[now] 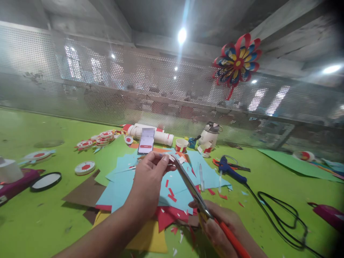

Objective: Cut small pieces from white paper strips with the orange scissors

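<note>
Bright green matting covers the workbench (40, 222), backed by a perforated metal screen (80, 82) on which a looped paper flower (238, 61) in red, blue and yellow hangs. Over a loose fan of coloured paper sheets (120, 186) (light blue on top, with brown, red and yellow peeking out beneath), the left hand (150, 179) pinches a small pale scrap of paper (172, 157) between thumb and fingertips, closed firmly on it. The right hand (220, 222) is wrapped around the orange handles of a pair of scissors (193, 190), whose long grey blades angle up to meet the scrap at its edge; how far the blades are parted I cannot tell.

Judging by this, a snip into the scrap is in hand, and the next move calls for steady fingers kept clear of the blade line while the piece is turned. Tiny red and white offcuts litter the blue sheets.

Behind stand a propped phone (146, 140), white tubes with red bands (153, 133), flat round red-and-white discs (92, 141) and a small paper cup (182, 145). A blue glue gun (228, 168) lies to the right, its black cord (279, 215) looping glossy across the mat.
</note>
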Demonstrator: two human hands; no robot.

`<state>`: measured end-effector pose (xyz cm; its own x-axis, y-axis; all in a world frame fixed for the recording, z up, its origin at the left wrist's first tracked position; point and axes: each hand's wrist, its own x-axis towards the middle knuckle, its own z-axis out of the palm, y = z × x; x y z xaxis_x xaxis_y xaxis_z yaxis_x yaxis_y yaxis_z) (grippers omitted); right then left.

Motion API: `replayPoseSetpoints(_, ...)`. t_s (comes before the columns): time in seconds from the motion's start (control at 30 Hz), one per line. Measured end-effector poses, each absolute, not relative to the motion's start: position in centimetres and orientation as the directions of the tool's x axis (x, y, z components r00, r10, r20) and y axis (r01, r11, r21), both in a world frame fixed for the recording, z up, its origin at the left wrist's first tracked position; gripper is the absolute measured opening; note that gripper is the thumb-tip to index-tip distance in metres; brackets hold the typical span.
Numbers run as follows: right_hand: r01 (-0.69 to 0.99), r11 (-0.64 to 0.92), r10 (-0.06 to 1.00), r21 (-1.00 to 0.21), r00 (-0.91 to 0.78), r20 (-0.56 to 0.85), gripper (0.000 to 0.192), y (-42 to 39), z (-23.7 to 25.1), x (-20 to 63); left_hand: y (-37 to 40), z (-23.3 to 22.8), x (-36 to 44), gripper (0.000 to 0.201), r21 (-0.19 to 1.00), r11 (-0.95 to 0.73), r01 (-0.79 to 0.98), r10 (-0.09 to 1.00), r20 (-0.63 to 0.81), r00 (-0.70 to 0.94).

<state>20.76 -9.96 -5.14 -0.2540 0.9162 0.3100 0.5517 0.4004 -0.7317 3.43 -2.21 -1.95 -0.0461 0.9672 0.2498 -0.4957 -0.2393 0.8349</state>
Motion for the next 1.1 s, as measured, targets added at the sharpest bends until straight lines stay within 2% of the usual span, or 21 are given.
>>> replayPoseSetpoints(0.4, 0.486, 0.376, 0.924, -0.789, -0.266, 0.276, 0.057, -10.0, -5.2, 20.7, -2.3, -2.0, 3.5, 0.013, 0.826, -0.238, -0.51, 0.968, 0.243, -0.059)
replayPoseSetpoints(0.53, 0.509, 0.342, 0.939, -0.79, -0.216, 0.267, 0.056, -10.0, -5.0, 20.6, -2.5, -1.8, 3.6, 0.012, 0.822, -0.231, -0.521, 0.972, 0.224, -0.076)
replayPoseSetpoints(0.7, 0.47, 0.341, 0.938, -0.814, -0.22, 0.267, 0.058, -10.2, -4.7, 20.3, -2.5, -2.0, 3.7, 0.014, 0.844, -0.25, -0.475, 0.967, 0.238, -0.088)
replayPoseSetpoints(0.93, 0.521, 0.324, 0.946, -0.789, -0.161, 0.282, 0.057, -10.9, -4.1, 19.9, -2.5, -2.1, 3.8, 0.013, 0.841, -0.272, -0.468, 0.962, 0.252, -0.106)
replayPoseSetpoints(1.1, 0.516, 0.335, 0.942, -0.788, -0.183, 0.281, 0.058, -10.7, -4.2, 20.0, -2.6, -2.3, 3.9, 0.013, 0.841, -0.272, -0.468, 0.962, 0.252, -0.106)
